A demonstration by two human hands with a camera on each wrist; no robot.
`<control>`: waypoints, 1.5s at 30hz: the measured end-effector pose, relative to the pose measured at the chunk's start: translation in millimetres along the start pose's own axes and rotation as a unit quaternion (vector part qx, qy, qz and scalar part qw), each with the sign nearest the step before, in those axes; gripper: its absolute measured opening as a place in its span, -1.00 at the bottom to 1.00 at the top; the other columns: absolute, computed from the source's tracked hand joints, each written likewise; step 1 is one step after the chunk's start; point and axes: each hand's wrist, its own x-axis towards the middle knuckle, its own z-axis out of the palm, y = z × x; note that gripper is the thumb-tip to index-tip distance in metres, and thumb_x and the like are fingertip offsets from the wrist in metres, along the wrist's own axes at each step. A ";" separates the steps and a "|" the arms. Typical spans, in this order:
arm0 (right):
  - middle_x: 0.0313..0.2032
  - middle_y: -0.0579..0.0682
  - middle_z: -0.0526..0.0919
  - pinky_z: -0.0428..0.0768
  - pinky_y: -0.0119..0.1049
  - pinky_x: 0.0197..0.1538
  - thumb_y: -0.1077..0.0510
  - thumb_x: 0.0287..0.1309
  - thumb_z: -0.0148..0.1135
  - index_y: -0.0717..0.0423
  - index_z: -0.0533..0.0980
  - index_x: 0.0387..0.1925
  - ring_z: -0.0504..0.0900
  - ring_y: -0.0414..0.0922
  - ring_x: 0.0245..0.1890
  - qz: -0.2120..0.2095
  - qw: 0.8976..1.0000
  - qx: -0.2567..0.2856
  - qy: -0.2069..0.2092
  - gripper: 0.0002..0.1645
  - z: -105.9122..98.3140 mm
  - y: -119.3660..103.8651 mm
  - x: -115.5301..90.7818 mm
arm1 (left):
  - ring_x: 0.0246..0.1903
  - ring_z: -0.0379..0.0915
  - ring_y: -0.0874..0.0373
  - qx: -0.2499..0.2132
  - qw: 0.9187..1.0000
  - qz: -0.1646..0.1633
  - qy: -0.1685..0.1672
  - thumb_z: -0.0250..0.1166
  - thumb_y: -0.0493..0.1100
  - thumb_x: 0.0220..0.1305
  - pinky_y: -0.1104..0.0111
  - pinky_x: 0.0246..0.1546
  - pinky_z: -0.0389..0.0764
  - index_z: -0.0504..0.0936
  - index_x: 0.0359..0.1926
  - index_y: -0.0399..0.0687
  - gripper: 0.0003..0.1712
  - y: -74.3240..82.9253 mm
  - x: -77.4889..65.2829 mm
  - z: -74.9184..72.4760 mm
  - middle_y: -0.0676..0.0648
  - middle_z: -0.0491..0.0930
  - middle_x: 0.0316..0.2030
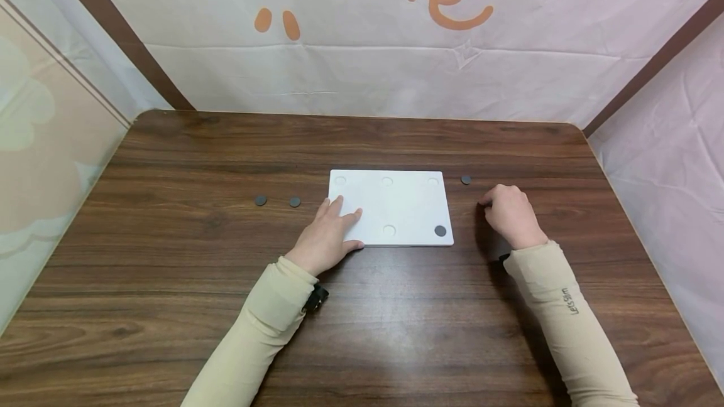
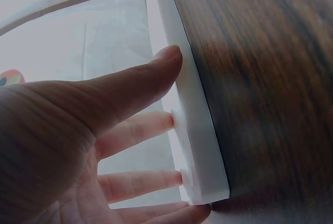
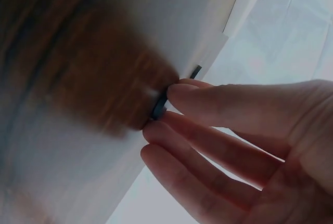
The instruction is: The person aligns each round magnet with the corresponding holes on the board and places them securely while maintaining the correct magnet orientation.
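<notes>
My left hand (image 1: 325, 236) rests with spread fingers on the left end of a white board (image 1: 410, 206), the thumb along its front edge. Shallow round recesses show in the board, and a dark disc (image 1: 440, 231) lies at its front right corner. The front left corner area is hidden by the hand. Right of the board, my right hand (image 1: 513, 215) is down at the table, its thumb and fingertips pinching another dark disc (image 3: 159, 107). In the left wrist view the thumb (image 2: 164, 65) lies against the board's side.
One loose dark disc (image 1: 466, 179) lies between the board's far right corner and the right hand. Two more, an outer disc (image 1: 260, 200) and an inner disc (image 1: 295, 202), lie left of the board. A printed cloth (image 1: 373, 74) hangs behind the wooden table (image 1: 170, 256).
</notes>
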 end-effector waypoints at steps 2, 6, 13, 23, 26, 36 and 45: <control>-0.18 0.36 0.67 0.58 0.14 -0.18 0.45 0.02 0.05 0.38 0.67 -0.25 0.63 0.31 -0.16 0.001 1.000 -0.001 0.003 -0.68 0.6 -0.1 0.1 | 0.42 -0.11 -0.36 -0.001 1.000 0.000 0.001 0.33 0.01 0.23 -0.15 0.11 0.44 0.40 0.33 -0.07 -0.32 -0.4 0.0 0.5 -0.40 0.08 0.40; -0.18 0.37 0.67 0.58 0.15 -0.20 0.42 0.05 0.08 0.37 0.68 -0.24 0.64 0.31 -0.18 0.005 1.000 0.000 0.010 -0.71 1.7 0.3 0.6 | 0.41 -0.10 -0.36 -0.001 1.000 0.002 0.003 0.33 0.01 0.23 -0.15 0.11 0.44 0.40 0.33 -0.07 -0.32 -0.9 0.1 0.8 -0.40 0.08 0.40; -0.18 0.38 0.66 0.60 0.08 -0.29 0.39 0.11 0.09 0.38 0.67 -0.23 0.65 0.25 -0.24 0.002 1.000 0.009 0.014 -0.73 1.5 1.1 1.1 | 0.41 -0.10 -0.35 0.002 1.000 0.000 0.002 0.33 0.01 0.22 -0.15 0.12 0.43 0.40 0.33 -0.07 -0.31 -0.5 0.0 0.3 -0.39 0.08 0.40; -0.26 0.30 0.69 0.57 0.08 -0.28 0.34 0.09 0.20 0.33 0.67 -0.27 0.63 0.17 -0.29 0.004 1.000 0.009 0.002 -0.81 2.0 0.2 4.6 | 0.41 -0.08 -0.36 0.004 1.000 0.002 0.002 0.33 0.02 0.22 -0.14 0.13 0.42 0.40 0.33 -0.07 -0.32 -0.8 0.7 1.1 -0.39 0.09 0.40; -0.28 0.27 0.68 0.56 0.05 -0.30 0.30 0.10 0.22 0.32 0.66 -0.26 0.61 0.14 -0.32 0.009 1.000 0.011 -0.005 -0.81 2.7 -1.5 5.6 | 0.41 -0.08 -0.36 0.005 1.000 0.002 0.002 0.33 0.02 0.22 -0.14 0.14 0.42 0.41 0.33 -0.07 -0.32 -1.0 0.6 1.0 -0.39 0.10 0.40; -0.25 0.23 0.69 0.57 0.09 -0.24 0.28 0.07 0.20 0.24 0.66 -0.20 0.63 0.17 -0.22 -0.007 1.000 0.015 0.012 -0.76 4.5 -7.0 9.0 | 0.40 -0.06 -0.36 0.006 1.000 0.007 0.009 0.33 0.02 0.22 -0.12 0.13 0.43 0.42 0.32 -0.06 -0.32 -1.8 1.0 1.9 -0.40 0.11 0.39; -0.27 0.27 0.61 0.51 0.05 -0.18 0.33 0.07 0.18 0.31 0.67 -0.28 0.55 0.15 -0.25 -0.026 0.999 0.038 0.014 -0.80 5.1 -12.9 11.4 | 0.39 -0.04 -0.38 0.005 1.000 0.011 0.014 0.35 0.02 0.20 -0.12 0.14 0.43 0.43 0.31 -0.08 -0.32 -2.2 1.0 2.6 -0.41 0.13 0.38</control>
